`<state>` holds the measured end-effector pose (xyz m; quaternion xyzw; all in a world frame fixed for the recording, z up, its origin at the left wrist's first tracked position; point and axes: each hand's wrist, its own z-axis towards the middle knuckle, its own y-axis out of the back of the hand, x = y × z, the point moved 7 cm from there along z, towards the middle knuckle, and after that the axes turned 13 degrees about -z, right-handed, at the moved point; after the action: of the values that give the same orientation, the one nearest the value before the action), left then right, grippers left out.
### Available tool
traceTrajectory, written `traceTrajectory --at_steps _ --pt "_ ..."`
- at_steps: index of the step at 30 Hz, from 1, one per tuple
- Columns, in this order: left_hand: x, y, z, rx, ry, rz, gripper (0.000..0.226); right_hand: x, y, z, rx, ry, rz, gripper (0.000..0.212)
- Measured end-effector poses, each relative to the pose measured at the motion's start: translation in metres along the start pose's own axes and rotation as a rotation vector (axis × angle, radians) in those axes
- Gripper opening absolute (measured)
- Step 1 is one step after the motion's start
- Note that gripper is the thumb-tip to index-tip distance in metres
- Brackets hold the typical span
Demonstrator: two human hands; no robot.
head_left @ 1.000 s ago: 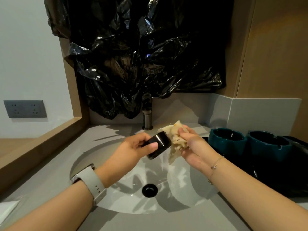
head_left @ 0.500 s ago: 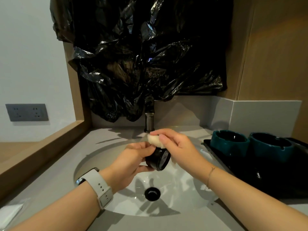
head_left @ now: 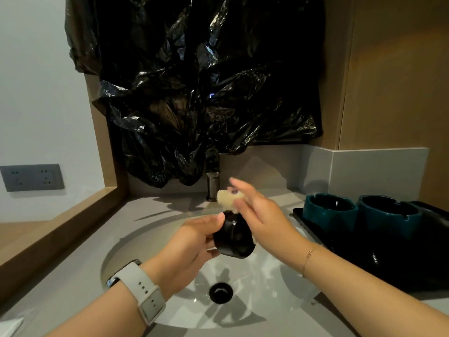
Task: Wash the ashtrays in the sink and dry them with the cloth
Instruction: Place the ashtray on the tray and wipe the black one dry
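Over the sink [head_left: 155, 242], left hand [head_left: 194, 242] grips one black ashtray [head_left: 234, 239] while right hand [head_left: 262, 215] pinches the one cloth [head_left: 228, 197] against its top edge. Two teal ashtrays [head_left: 330, 212] [head_left: 388, 220] sit on a black tray [head_left: 313, 223] on the desk [head_left: 73, 271], right side.

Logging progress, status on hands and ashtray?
Left hand grips black ashtray over sink. Right hand presses cloth on it. Nothing obstructing.

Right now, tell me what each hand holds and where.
Left hand grips the black ashtray by its side wall; right hand pinches the cloth against its rim.
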<state>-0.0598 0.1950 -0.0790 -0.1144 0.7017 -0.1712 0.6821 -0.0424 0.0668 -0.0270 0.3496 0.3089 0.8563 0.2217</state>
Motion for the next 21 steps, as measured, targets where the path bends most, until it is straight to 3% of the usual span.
traceTrajectory --at_steps 4,6,9,12,15,18,21 --pt "0.0 0.003 -0.001 -0.107 0.063 -0.244 0.026 -0.015 0.027 -0.002 -0.319 -0.139 0.101 0.023" --pt "0.0 0.006 -0.002 -0.139 0.074 -0.299 0.027 -0.016 0.03 -0.004 -0.372 -0.164 0.117 0.02" --pt "0.001 0.005 -0.002 -0.15 0.079 -0.341 0.029 -0.007 0.021 -0.005 -0.308 -0.127 0.129 0.017" --pt "0.001 0.011 -0.002 -0.2 0.073 -0.384 0.027 0.008 0.005 -0.004 -0.129 -0.013 0.136 0.007" --pt "-0.007 0.022 -0.001 -0.242 0.064 -0.405 0.026 0.01 -0.006 0.0 0.048 0.046 -0.072 0.014" --pt "-0.008 0.022 0.0 -0.232 0.114 -0.372 0.023 0.0 0.003 0.004 -0.077 -0.026 -0.246 0.02" --pt "-0.002 0.016 -0.001 -0.187 0.163 -0.321 0.021 0.008 0.005 0.002 -0.207 0.061 -0.249 0.015"
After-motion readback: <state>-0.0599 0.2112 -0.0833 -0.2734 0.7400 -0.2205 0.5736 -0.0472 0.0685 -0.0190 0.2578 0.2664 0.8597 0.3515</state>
